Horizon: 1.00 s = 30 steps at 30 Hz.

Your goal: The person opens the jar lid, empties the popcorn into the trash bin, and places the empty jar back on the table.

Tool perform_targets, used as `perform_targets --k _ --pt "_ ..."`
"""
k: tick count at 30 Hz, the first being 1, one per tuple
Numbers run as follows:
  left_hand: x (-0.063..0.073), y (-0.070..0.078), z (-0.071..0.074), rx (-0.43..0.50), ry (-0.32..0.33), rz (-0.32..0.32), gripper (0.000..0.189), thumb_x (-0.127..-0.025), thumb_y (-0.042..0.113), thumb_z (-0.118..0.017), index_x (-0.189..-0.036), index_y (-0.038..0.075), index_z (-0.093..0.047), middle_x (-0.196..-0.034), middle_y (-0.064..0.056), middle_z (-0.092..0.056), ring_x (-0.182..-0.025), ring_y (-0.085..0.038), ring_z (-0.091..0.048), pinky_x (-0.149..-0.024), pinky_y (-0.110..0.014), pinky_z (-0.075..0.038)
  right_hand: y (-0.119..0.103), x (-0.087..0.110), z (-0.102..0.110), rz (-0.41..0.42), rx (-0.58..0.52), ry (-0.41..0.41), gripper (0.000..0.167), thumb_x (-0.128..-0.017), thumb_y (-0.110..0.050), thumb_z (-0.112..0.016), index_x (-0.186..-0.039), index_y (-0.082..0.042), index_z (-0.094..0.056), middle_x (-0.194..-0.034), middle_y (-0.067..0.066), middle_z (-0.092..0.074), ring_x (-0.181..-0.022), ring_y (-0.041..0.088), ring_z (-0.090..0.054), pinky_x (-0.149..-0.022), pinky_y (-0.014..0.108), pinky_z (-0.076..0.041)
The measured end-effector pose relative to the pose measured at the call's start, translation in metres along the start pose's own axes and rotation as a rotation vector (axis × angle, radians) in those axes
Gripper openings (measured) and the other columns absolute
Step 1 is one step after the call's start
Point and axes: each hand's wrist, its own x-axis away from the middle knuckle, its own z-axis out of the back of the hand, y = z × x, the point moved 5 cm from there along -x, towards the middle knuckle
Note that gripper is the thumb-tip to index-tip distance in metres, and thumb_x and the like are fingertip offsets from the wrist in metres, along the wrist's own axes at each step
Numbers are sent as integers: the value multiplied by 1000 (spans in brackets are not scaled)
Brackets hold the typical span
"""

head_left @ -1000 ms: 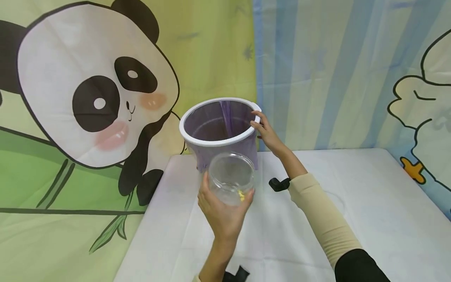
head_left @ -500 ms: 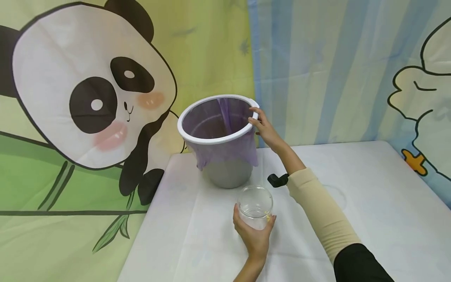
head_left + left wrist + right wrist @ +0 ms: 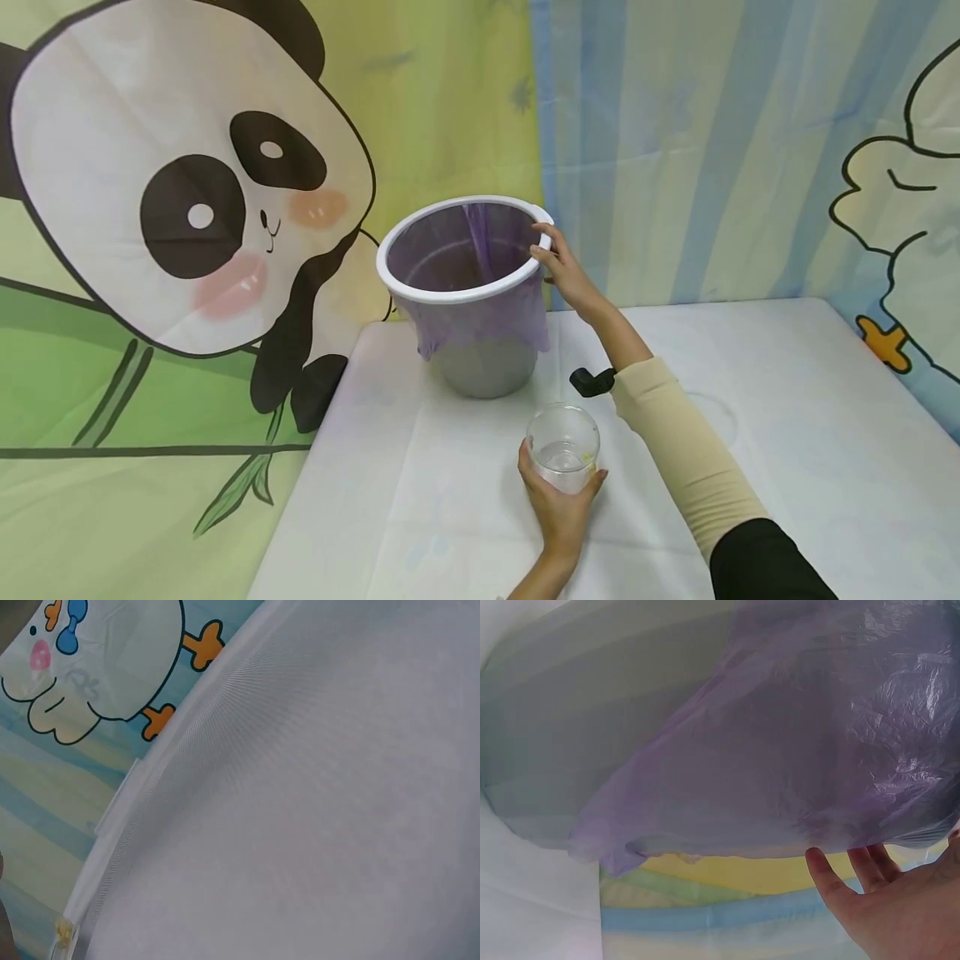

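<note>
In the head view my left hand [image 3: 557, 512] holds a clear round container [image 3: 564, 433] over the near part of the table. A few small yellow bits [image 3: 587, 458] show at its right side. Farther back is a grey trash bin [image 3: 487, 371] with a white rim [image 3: 450, 297] and a purple plastic bag [image 3: 480, 329] lining it and hanging over the outside. My right hand [image 3: 570, 279] grips the rim at its right side. From the right wrist, that hand [image 3: 904, 900] has its fingertips against the bag [image 3: 765, 765]. The left wrist view shows only the container's edge with a yellow bit [image 3: 64, 931].
A white cloth [image 3: 735, 400] covers the table. Behind it hang printed curtains, with a panda [image 3: 210, 175] at left and blue stripes [image 3: 660, 150] at right. A black wrist mount [image 3: 592, 382] sits at the right wrist.
My left hand has brought the container from in front of the bin down and to the right, closer to me. The right hand stays on the rim.
</note>
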Motion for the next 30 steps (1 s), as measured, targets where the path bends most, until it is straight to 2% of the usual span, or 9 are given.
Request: perform_targets --k 5,7,12,16,24,26,30 --pt "3 -1 -2 -25 -18 -15 118 -49 29 -91 -142 10 -21 -135 -15 -40 -119 -31 -44 -99 -34 -34 -20 11 -1 -2 -7 -24 52 -96 -27 -39 -144 -17 -19 -141 23 -17 -129 32 -24 -98 59 -26" --pt "3 0 -2 -31 -18 -24 118 -49 28 -91 -142 11 -21 -134 -15 -40 -118 -32 -44 -99 -31 -33 -20 12 -1 -2 -10 -26 53 -96 -26 -39 -144 -16 -18 -143 23 -15 -130 33 -24 -99 59 -25" --pt "6 2 0 -37 -11 -23 119 -47 28 -92 -142 12 -22 -134 -14 -41 -117 -32 -45 -100 -24 -31 -5 6 3 -10 -13 -7 52 -96 -30 -41 -143 -21 -21 -141 20 -21 -128 30 -28 -99 58 -26" --pt "8 3 0 -20 -20 -6 119 -47 28 -92 -142 11 -22 -134 -15 -41 -118 -32 -44 -100 -23 -30 6 2 6 -7 -2 11 50 -96 -34 -41 -142 -26 -23 -137 18 -27 -126 28 -31 -98 57 -28" --pt "10 3 -2 -8 -38 -27 121 -47 31 -91 -142 7 -20 -134 -16 -40 -117 -34 -44 -96 -43 -36 9 2 10 5 -12 21 50 -95 -33 -41 -142 -25 -24 -132 17 -31 -123 27 -33 -98 57 -27" --pt "10 3 -2 -14 -42 -32 122 -46 32 -91 -142 8 -20 -135 -14 -39 -118 -33 -44 -97 -42 -36 9 3 11 4 0 25 50 -96 -33 -41 -142 -25 -25 -130 16 -31 -121 26 -34 -97 55 -28" --pt "12 2 -3 -32 -61 -26 126 -44 31 -92 -144 9 -18 -138 -11 -37 -120 -35 -42 -102 -29 -31 10 4 15 16 23 49 49 -96 -32 -43 -142 -24 -29 -126 15 -37 -116 25 -37 -92 48 -30"
